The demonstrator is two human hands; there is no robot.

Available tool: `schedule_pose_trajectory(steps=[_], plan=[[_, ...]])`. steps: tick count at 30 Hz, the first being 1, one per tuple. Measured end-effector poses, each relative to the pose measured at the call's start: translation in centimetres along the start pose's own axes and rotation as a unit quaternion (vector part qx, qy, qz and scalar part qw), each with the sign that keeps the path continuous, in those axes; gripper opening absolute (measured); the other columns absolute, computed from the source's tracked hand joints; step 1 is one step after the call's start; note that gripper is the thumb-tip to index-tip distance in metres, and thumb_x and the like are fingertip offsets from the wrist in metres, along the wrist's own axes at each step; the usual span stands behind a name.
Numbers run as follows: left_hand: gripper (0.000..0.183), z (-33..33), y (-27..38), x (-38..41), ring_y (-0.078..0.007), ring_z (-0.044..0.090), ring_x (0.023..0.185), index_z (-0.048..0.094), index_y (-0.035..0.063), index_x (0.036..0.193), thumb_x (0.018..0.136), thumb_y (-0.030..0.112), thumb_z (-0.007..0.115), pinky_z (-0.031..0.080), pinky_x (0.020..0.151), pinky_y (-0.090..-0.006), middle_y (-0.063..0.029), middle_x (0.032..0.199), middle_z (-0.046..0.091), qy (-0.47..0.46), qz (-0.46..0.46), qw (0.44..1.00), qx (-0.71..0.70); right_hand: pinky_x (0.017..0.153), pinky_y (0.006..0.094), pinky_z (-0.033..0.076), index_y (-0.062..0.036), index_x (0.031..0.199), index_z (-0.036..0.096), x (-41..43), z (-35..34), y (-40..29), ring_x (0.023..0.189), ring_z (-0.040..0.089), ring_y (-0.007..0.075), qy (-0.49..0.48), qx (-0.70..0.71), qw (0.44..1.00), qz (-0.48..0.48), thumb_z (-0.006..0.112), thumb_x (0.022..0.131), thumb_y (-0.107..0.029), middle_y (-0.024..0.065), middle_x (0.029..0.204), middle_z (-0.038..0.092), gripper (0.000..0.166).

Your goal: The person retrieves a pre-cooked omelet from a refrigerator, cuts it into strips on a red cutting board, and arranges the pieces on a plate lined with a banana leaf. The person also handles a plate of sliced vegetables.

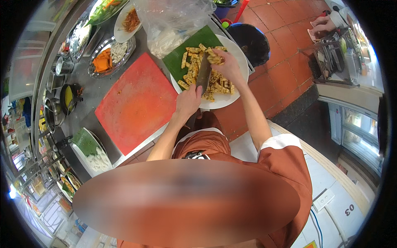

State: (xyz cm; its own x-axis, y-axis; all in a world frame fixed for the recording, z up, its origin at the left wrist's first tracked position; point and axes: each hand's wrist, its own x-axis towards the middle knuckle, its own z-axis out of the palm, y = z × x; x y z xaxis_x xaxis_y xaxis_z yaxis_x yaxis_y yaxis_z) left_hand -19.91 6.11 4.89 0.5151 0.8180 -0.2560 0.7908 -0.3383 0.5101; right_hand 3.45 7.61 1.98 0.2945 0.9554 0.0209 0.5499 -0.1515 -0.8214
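Observation:
My left hand grips a broad-bladed kitchen knife, its blade lying over a heap of cut, browned yellow food pieces. To the right of the blade, my right hand is closed around several of the same pieces. Under the heap are a green banana leaf and a large round white plate; the plate reaches past the counter's edge. A red cutting board with a few crumbs lies left of the plate, beside my left hand. The knife's handle is mostly hidden by my fingers.
Beyond the board stand a silver platter of orange and white slices, a white dish of shredded food and a clear plastic bag. A leaf-lined white dish sits at lower left. A black-lined bin stands right of the counter.

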Motion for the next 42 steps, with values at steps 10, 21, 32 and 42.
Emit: schedule_pose_trajectory(steps=[10,21,32,42], plan=[[0.042,-3.3,-9.4,-6.5,-0.0495,0.066,0.073,0.056,0.0006,0.098,0.105,0.039,0.041,0.051,0.066,-0.0596,-0.0297,0.075,0.066,0.075,-0.164,0.982,0.057,0.096,0.0435,0.05,-0.0079,0.121,0.068,0.7,-4.0,1.9,0.109,0.063,0.0384,0.068,-0.142,0.986,0.062,0.071,0.086,-0.022,0.0214,0.113,0.066,0.038],[0.041,-6.1,-31.7,-25.4,-0.0529,0.064,0.077,0.058,-0.0003,0.1,0.105,0.038,0.044,0.049,0.066,-0.0607,-0.0317,0.078,0.065,0.233,-0.396,0.887,0.044,0.087,0.0488,0.053,-0.0104,0.103,0.07,-1.9,25.4,-18.4,0.103,0.064,0.036,-0.204,-0.034,0.966,-0.153,0.07,0.087,-0.028,0.0171,0.104,0.066,0.023],[0.036,-9.5,-39.0,-26.3,-0.045,0.068,0.083,0.048,0.0034,0.116,0.098,0.033,0.058,0.056,0.071,-0.0545,-0.0254,0.093,0.066,0.262,-0.324,0.909,0.012,0.081,0.0511,0.056,-0.0072,0.093,0.073,4.2,41.7,-23.2,0.092,0.069,0.0397,-0.237,-0.247,0.928,-0.149,0.07,0.086,-0.026,0.0185,0.096,0.072,0.021],[0.019,-46.6,-38.5,-21.8,-0.029,0.066,0.074,0.058,0.0062,0.105,0.092,0.015,0.069,0.052,0.065,-0.0414,-0.0104,0.085,0.064,0.602,-0.052,0.79,0.101,0.068,0.0336,0.057,-0.002,0.089,0.074,-0.1,40.0,-30.4,0.073,0.072,0.0238,-0.224,0.073,0.971,0.03,0.07,0.081,-0.012,0.0129,0.083,0.074,0.014]])
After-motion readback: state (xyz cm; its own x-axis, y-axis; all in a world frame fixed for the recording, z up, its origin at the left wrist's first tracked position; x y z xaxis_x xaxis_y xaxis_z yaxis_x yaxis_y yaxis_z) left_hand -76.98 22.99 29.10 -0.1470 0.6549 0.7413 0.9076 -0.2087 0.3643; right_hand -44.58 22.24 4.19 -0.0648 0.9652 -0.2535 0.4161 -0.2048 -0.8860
